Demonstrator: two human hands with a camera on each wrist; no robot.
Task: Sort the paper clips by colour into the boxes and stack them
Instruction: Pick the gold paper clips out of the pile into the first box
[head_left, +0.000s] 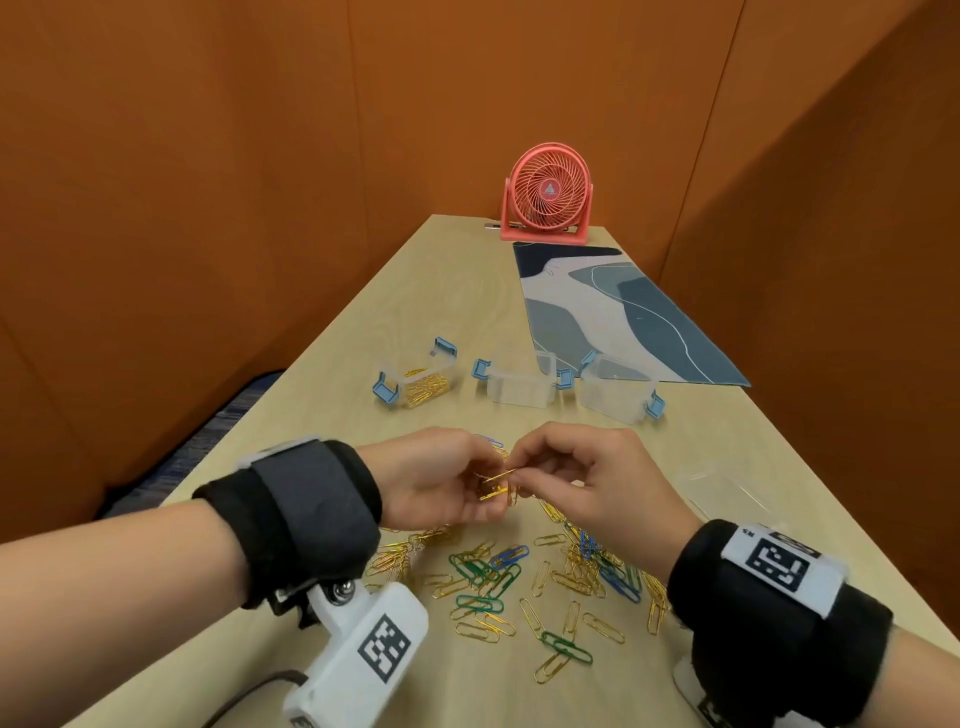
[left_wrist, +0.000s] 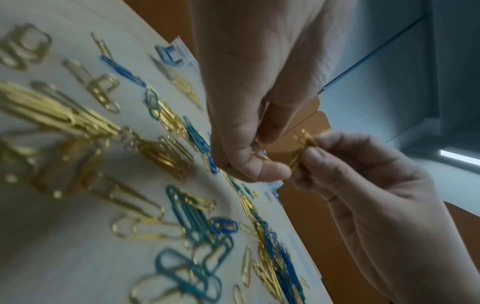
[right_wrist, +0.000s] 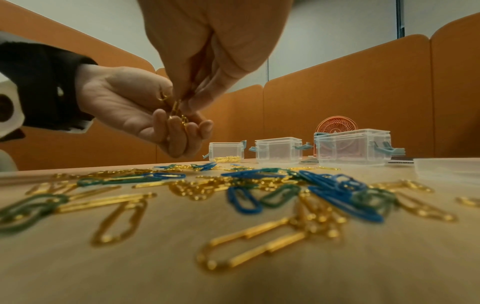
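Note:
Both hands meet just above the table. My left hand (head_left: 480, 486) cups a small bunch of gold paper clips (head_left: 498, 491) in its curled fingers. My right hand (head_left: 522, 475) pinches one gold clip (right_wrist: 175, 107) at that bunch, thumb against fingertips. Gold, green and blue clips (head_left: 519, 582) lie scattered on the wood table (head_left: 415, 291) below the hands. Three clear boxes with blue latches stand beyond: the left one (head_left: 415, 382) holds gold clips, while the middle one (head_left: 519, 384) and the right one (head_left: 615, 387) look empty.
A clear lid (head_left: 727, 493) lies right of my right hand. A patterned blue mat (head_left: 618, 312) lies behind the boxes, and a pink fan (head_left: 548, 192) stands at the table's far end. Orange partition walls enclose the desk.

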